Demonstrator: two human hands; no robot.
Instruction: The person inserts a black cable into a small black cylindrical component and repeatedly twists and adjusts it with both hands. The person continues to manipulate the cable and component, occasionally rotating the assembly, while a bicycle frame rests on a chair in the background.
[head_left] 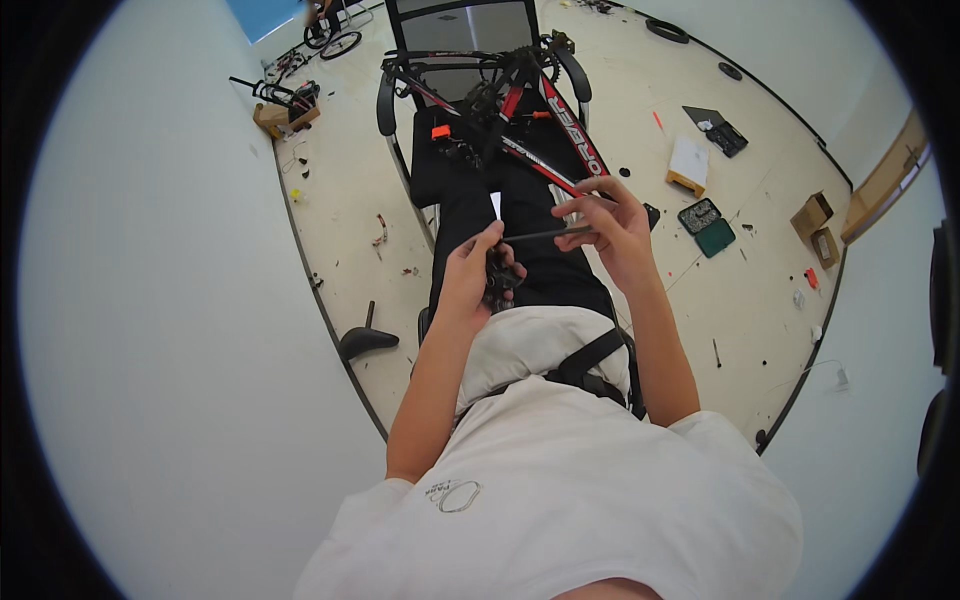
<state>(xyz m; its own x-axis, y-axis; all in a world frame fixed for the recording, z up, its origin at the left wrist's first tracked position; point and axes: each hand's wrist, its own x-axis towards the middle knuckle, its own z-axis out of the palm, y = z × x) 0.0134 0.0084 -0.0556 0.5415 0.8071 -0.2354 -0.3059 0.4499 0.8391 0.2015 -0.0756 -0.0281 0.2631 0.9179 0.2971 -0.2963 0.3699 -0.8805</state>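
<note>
Above my lap, my left hand [478,272] is closed around a dark metal bicycle part [498,285], probably a derailleur; the fingers hide much of it. My right hand [615,228] pinches a thin dark rod [540,236], which looks like a hex key, by its right end. The rod's other end reaches to the thumb of my left hand, at the top of the dark part. Whether it sits in the part cannot be made out. Just beyond my hands, a red, black and white bicycle frame [575,140] lies across an office chair [465,30].
An orange piece [440,132] rests on the chair seat. To the right on the floor are a green tool case [714,236], a white box [688,163], a black case [727,138] and cardboard boxes [812,215]. A bicycle saddle [368,341] lies left. Small parts are scattered around.
</note>
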